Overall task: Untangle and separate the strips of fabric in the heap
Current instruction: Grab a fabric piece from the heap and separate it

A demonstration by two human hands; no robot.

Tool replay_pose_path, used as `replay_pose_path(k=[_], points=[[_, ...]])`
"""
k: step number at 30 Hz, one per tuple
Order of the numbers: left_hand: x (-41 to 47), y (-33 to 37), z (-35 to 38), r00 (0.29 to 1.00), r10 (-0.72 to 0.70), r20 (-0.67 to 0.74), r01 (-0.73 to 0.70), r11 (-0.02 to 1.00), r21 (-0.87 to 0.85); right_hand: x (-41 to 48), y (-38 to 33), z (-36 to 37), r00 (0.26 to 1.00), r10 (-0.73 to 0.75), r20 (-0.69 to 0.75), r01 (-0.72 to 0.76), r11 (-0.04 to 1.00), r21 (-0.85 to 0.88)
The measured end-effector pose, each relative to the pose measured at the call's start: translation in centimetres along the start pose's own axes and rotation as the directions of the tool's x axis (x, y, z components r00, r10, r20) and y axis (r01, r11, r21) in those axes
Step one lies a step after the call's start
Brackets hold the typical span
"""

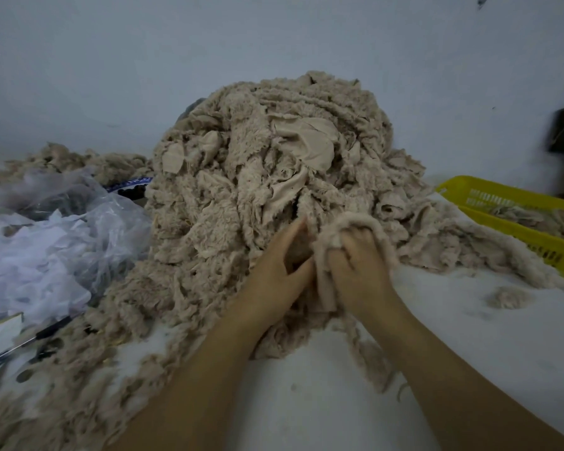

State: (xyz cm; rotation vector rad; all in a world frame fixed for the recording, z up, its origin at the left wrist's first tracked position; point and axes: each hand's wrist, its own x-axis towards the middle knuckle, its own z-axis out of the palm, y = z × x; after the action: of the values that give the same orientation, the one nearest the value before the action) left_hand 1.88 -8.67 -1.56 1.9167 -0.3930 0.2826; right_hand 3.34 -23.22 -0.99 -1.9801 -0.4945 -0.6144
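One big heap (pixel 274 164) of beige fleecy fabric strips sits mid-surface (pixel 306 405), back against the wall (pixel 111 60). Right hand (pixel 358 268) is curled tight round one strip (pixel 324 281) at the heap's front edge, with the strip draped over its knuckles. Left hand (pixel 274 275) is just beside it, fingers fairly straight into the fabric and thumb pressed in; whether it actually pinches is unclear. Yellow basket (pixel 502 219) with scraps at right, plastic bags (pixel 52 249) at left, pen (pixel 23 348) near-left.

heap (pixel 241 190) cropped at bottom, basket (pixel 515 236) cropped right

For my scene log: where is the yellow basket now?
Head view: the yellow basket sits at the right edge, beside the fabric heap, beyond the right hand.
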Motion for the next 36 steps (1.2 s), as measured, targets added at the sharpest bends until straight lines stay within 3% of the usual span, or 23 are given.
replay_pose_path(k=[1,3,7,10,12,15,17,19,21,22,23,24,25,26,28,30,32,34,35,36], points=[[-0.1,0.2,-0.2,0.999,0.034,-0.007,-0.034,0.999,-0.007,-0.2,-0.3,0.5,0.99,-0.126,0.067,0.128,0.991,-0.027],[-0.5,0.1,-0.3,0.998,0.04,-0.039,-0.04,0.999,-0.012,-0.3,-0.9,1.1,0.971,-0.193,0.143,0.203,0.978,-0.055],[-0.6,0.6,-0.4,0.976,-0.14,-0.164,0.093,0.959,-0.267,0.0,-0.4,0.7,0.997,-0.067,0.038,0.066,0.997,0.027],[-0.3,1.2,-0.5,0.96,-0.262,-0.103,0.162,0.814,-0.558,0.5,1.2,-0.2,0.976,0.119,0.185,-0.111,0.992,-0.053],[-0.2,1.2,-0.4,0.955,-0.293,-0.047,0.202,0.756,-0.623,0.5,1.9,-0.1,0.926,0.21,0.315,-0.19,0.977,-0.094],[-0.3,1.0,-0.4,0.957,-0.287,-0.046,0.167,0.674,-0.72,0.3,2.1,0.1,0.933,0.221,0.284,-0.197,0.974,-0.111],[0.1,0.8,-1.0,0.945,-0.308,-0.108,0.1,0.59,-0.801,0.6,1.7,-0.2,0.94,0.261,0.218,-0.269,0.963,0.005],[0.5,0.1,-1.4,0.889,-0.41,-0.203,0.084,0.583,-0.808,0.6,0.8,-0.6,0.917,0.336,0.213,-0.386,0.882,0.27],[0.6,-0.3,-1.3,0.834,-0.498,-0.239,0.147,0.617,-0.774,0.2,0.0,-0.3,0.892,0.328,0.31,-0.443,0.769,0.46],[0.4,-0.3,-0.9,0.831,-0.489,-0.264,0.168,0.674,-0.72,-0.1,-0.5,0.1,0.879,0.289,0.38,-0.451,0.763,0.462],[0.0,-0.3,-0.4,0.855,-0.412,-0.314,0.171,0.797,-0.579,-0.4,-0.9,0.5,0.858,0.263,0.441,-0.458,0.782,0.424],[-0.4,-0.4,-0.1,0.906,-0.234,-0.352,0.127,0.945,-0.303,-0.6,-1.1,1.0,0.841,0.252,0.48,-0.456,0.807,0.375],[-0.6,-0.6,0.2,0.946,-0.046,-0.32,0.055,0.998,0.02,-0.7,-1.1,1.3,0.839,0.266,0.475,-0.447,0.835,0.321],[-0.6,-0.8,0.5,0.967,0.075,-0.244,-0.008,0.964,0.266,-0.5,-1.0,1.5,0.848,0.3,0.436,-0.445,0.85,0.281],[-0.2,-1.0,0.6,0.976,0.116,-0.182,-0.041,0.928,0.371,-0.2,-0.5,0.9,0.847,0.393,0.359,-0.503,0.811,0.299],[-0.1,-0.7,0.4,0.976,0.127,-0.178,-0.054,0.928,0.369,0.2,0.3,0.2,0.806,0.463,0.368,-0.591,0.651,0.475],[-0.2,-0.8,0.2,0.977,0.095,-0.189,-0.021,0.931,0.365,1.2,1.0,-1.0,0.827,0.444,0.346,-0.546,0.484,0.684],[-0.2,-1.1,0.1,0.974,0.048,-0.222,0.033,0.939,0.344,2.5,1.7,-2.9,0.833,0.52,0.189,-0.343,0.216,0.914],[-0.2,-1.2,0.1,0.969,0.026,-0.246,0.059,0.942,0.331,3.0,2.1,-3.9,0.789,0.601,0.131,-0.219,0.076,0.973],[-0.1,-1.2,0.0,0.963,0.006,-0.269,0.083,0.944,0.318,3.2,2.7,-4.4,0.739,0.667,0.097,-0.137,0.007,0.991]])
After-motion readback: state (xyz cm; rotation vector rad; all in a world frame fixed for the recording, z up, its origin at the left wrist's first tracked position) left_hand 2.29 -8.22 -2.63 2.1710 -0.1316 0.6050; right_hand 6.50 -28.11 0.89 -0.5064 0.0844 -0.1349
